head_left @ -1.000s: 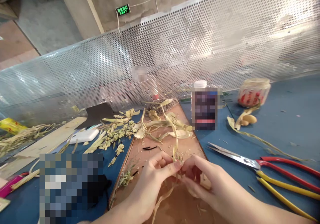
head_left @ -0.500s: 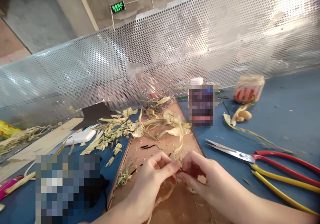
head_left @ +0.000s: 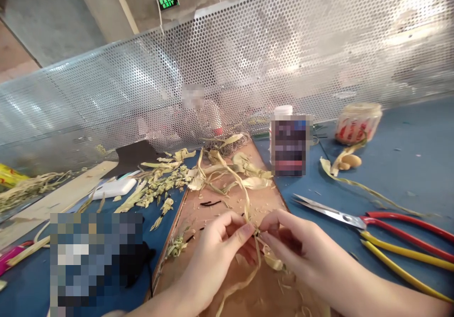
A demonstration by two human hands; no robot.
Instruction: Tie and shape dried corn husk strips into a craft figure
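Observation:
Just above the brown board (head_left: 198,213), my left hand (head_left: 227,244) pinches a pale dried plant strip (head_left: 244,194) between thumb and fingers. My right hand (head_left: 294,244) is closed at a small greenish knot (head_left: 256,232) in the strip, close beside the left fingertips. One length of strip runs up from the knot to the dried husks (head_left: 244,163); another hangs down and curves left over the board. Under the right fingers shows a pale curled piece (head_left: 273,261).
Scissors (head_left: 344,218) and yellow-handled pliers (head_left: 390,269) lie at the right. Behind stand a white-capped bottle (head_left: 283,111), a glass jar (head_left: 358,123) and a perforated metal screen (head_left: 230,62). Braided plant pieces (head_left: 163,182) and a white object (head_left: 115,188) are at the left.
The upper strip now curves further left up to the husks, and the lower one hangs more openly between my hands. My right hand has shifted slightly right. The view has moved a little.

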